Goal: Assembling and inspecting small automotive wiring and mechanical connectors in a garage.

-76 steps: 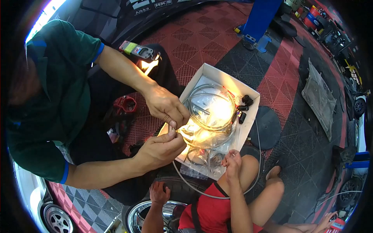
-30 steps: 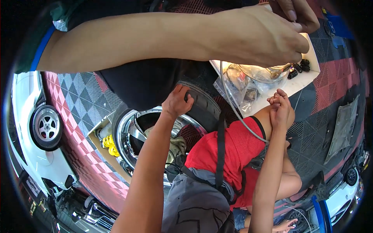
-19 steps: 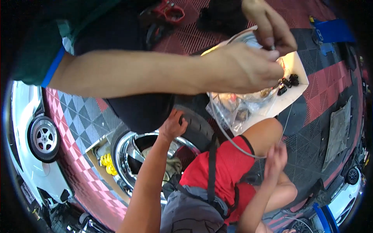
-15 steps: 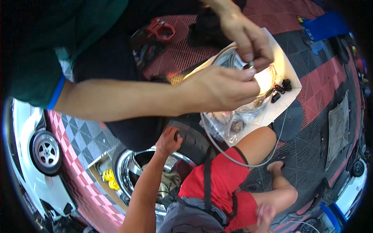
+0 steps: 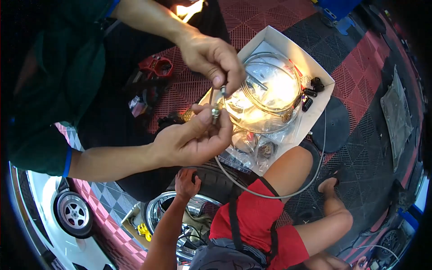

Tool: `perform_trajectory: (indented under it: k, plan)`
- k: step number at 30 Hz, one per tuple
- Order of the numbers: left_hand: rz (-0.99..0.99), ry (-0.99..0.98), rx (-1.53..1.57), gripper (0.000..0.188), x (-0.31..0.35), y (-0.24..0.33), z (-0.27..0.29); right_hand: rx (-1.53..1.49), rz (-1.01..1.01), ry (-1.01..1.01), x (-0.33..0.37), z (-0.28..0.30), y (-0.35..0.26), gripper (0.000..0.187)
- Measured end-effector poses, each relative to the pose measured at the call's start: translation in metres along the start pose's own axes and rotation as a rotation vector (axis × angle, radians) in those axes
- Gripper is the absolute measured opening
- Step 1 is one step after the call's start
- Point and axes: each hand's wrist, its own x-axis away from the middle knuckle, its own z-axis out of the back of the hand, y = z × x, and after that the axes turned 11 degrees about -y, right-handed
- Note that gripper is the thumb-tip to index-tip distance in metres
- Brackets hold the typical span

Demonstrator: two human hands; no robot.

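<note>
My left hand (image 5: 186, 183) rests on the black tyre (image 5: 213, 176) of a chrome wheel (image 5: 155, 211), with its fingers apart and nothing held. Low at the frame's edge, my right hand (image 5: 330, 262) is partly cut off beside my red shorts, and its fingers are unclear. Across from me, a co-worker in dark green sleeves holds a small metal fitting (image 5: 215, 113) in one hand and a silver cylindrical piece (image 5: 223, 91) in the other, slightly apart. Behind those hands stands a white box (image 5: 320, 96) holding coiled hose, plastic bags and small black parts (image 5: 310, 92).
A grey hose (image 5: 270, 197) loops over my thigh. A red tool-like object (image 5: 157, 66) lies on the tiled floor at the far left. A white car (image 5: 49, 211) stands at left, a yellow coil (image 5: 144, 231) by the wheel, and a flat grey panel (image 5: 397, 121) at right.
The co-worker's hands have moved left and separated, showing two metal pieces. My right hand has dropped toward the lower edge. My left hand stays on the tyre; the view has shifted.
</note>
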Motion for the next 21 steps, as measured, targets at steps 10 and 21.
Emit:
perform_trajectory:
  k: [10,21]
  plan:
    - [-0.039,-0.045,0.008,0.024,0.006,0.000,-0.009,0.440,0.153,0.230,-0.045,0.014,-0.021,0.038]
    - [-0.098,-0.026,-0.010,0.026,0.008,-0.009,-0.020,0.959,-0.690,-1.016,0.213,0.143,-0.136,0.046]
